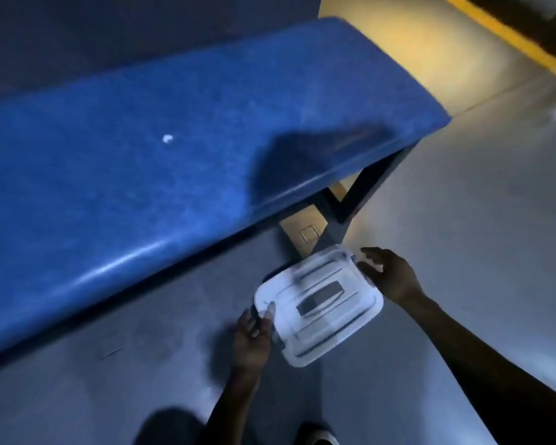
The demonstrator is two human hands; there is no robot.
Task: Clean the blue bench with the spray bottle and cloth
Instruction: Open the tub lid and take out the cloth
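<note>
Head view, dim and motion-blurred. Long blue padded desk (161, 162) with a glossy rounded front edge: its long axis runs from lower left to upper right, its left end is cut off by the frame, and its right end is rounded and fully seen. Dark metal leg frame (350, 200) shows under the right end only. One small white speck (167, 138) lies on the blue top, left of centre; a dark shadow patch covers the top near the right end. No spray bottle or cloth can be made out. Clear, square, rounded-corner plastic container lid (318, 305), with a dark rectangular mark at its centre, is held above the grey floor (463, 203), just in front of the desk's right leg; whether a box sits under it cannot be told. Left hand (252, 338): grip closed on the lid's near-left edge, thumb on top. Right hand (390, 274): fingers spread at the lid's far-right corner, touching or nearly so; blur prevents telling which. Both forearms enter from the bottom edge. Open grey floor lies right of the desk; a yellow stripe (507, 36) crosses the upper right corner. A dark shoe (315, 436) is partly cut off at the bottom.
</note>
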